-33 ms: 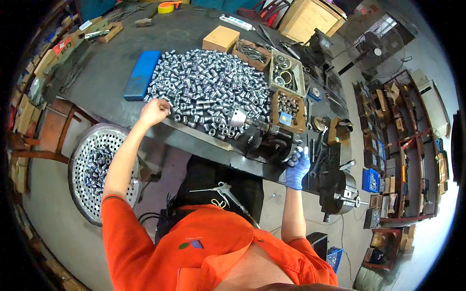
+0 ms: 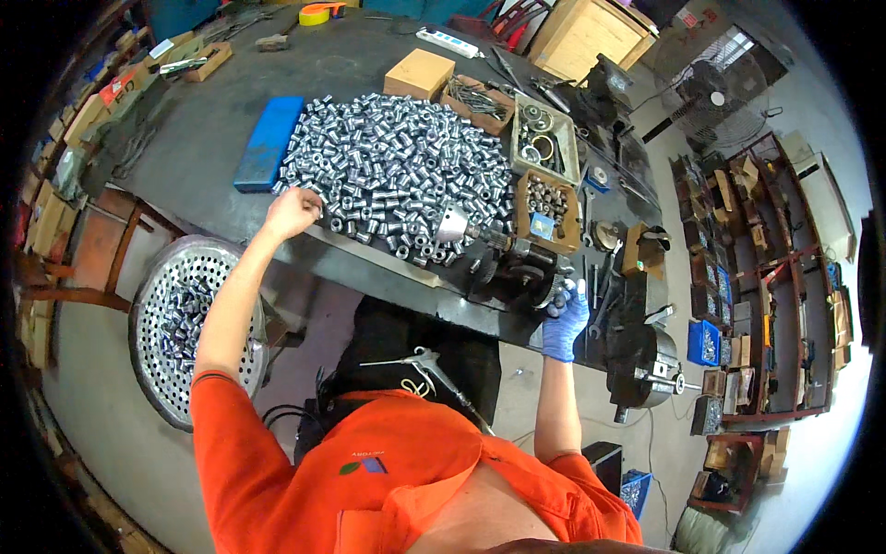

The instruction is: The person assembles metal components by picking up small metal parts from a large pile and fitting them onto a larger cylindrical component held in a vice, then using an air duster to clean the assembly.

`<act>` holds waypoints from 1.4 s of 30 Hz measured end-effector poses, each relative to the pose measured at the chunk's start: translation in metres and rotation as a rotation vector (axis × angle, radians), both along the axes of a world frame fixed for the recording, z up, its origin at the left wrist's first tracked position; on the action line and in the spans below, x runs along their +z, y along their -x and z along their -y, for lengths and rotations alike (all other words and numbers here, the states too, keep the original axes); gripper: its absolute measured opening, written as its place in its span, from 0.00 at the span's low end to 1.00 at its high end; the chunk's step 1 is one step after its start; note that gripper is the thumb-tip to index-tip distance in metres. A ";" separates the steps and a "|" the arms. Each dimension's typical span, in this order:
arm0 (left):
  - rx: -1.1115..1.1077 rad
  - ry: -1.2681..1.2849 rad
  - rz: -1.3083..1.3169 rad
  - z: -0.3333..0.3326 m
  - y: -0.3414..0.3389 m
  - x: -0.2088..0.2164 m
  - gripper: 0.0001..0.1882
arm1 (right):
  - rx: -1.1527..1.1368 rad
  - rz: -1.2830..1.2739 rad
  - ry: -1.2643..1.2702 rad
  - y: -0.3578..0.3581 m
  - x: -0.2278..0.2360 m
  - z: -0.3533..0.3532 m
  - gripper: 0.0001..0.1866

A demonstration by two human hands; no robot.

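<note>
A wide heap of shiny metal sleeves [image 2: 397, 157] covers the middle of the dark workbench [image 2: 198, 208]. At the heap's near left edge, my bare left hand [image 2: 293, 212] is closed, its fingers pinched together. Whatever may be between those fingertips is too small to make out. My right hand [image 2: 566, 321], in a blue glove with grey fingertips, is closed around the handwheel [image 2: 546, 294] at the right end of a small bench-mounted spindle machine [image 2: 517, 263]. That machine's bright conical chuck [image 2: 452, 224] points left over the near edge of the sleeves.
Left of my left arm, a perforated round metal bowl [image 2: 152, 319] holds more sleeves. A blue box [image 2: 269, 143] borders the heap. Farther right are a parts tray [image 2: 574, 152] and a carton of fittings [image 2: 577, 217]. An air gun [image 2: 425, 360] lies before my waist.
</note>
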State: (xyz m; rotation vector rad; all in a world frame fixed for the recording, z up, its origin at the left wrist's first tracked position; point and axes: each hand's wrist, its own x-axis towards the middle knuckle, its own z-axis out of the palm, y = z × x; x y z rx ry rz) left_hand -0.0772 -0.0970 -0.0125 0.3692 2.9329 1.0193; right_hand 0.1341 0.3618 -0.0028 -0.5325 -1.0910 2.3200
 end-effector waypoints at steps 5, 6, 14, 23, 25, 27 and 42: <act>-0.019 0.095 -0.010 -0.005 -0.001 0.008 0.11 | -0.005 -0.008 -0.018 -0.002 0.001 0.000 0.16; -0.030 0.175 -0.065 -0.009 -0.007 0.014 0.11 | -0.017 0.005 -0.026 -0.002 0.001 0.000 0.16; -0.122 -0.642 0.272 -0.033 -0.030 0.049 0.09 | -0.046 0.045 -0.041 0.000 0.006 0.005 0.16; -0.454 -1.074 0.380 -0.130 -0.067 0.084 0.10 | 0.033 0.003 0.025 -0.002 0.003 0.003 0.16; -0.451 -1.070 0.397 -0.134 -0.063 0.082 0.10 | 0.029 -0.007 -0.007 -0.001 0.002 0.001 0.16; -0.461 -1.078 0.418 -0.135 -0.061 0.081 0.10 | 0.007 -0.005 -0.036 -0.001 0.003 0.003 0.15; -0.502 -0.979 0.366 -0.134 -0.062 0.090 0.12 | 0.047 -0.057 -0.178 -0.014 0.086 0.005 0.19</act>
